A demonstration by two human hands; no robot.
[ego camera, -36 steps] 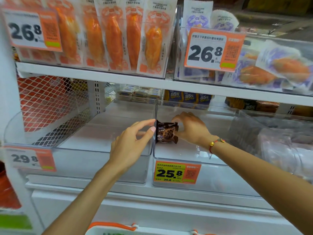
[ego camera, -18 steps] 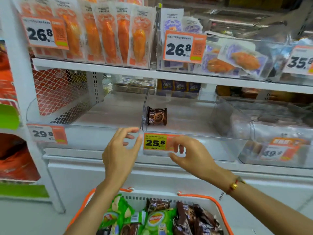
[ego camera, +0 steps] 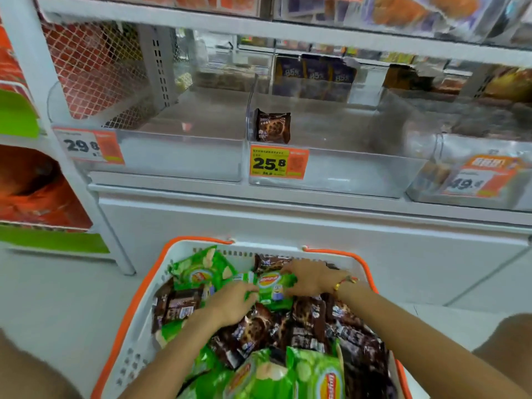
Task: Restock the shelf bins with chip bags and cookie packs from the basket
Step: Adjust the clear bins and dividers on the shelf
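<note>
Low in the view stands a white basket with an orange rim, full of green chip bags and brown cookie packs. Both hands are inside it, on either side of a small green chip bag. My left hand grips the bag's left edge with curled fingers. My right hand holds its right edge, fingers over the top. One brown cookie pack stands upright at the front left corner of the clear middle bin. The clear left bin holds nothing.
A clear right bin tagged 49 holds pale packets. Price tags 29.8 and 25.8 hang on the bin fronts. A white cabinet front runs below the bins. A shelf upright and red goods stand at left.
Both hands left the middle bin, where the cookie pack stays, and dropped into the basket onto a green chip bag. The view tilted down from the shelf to the basket.
</note>
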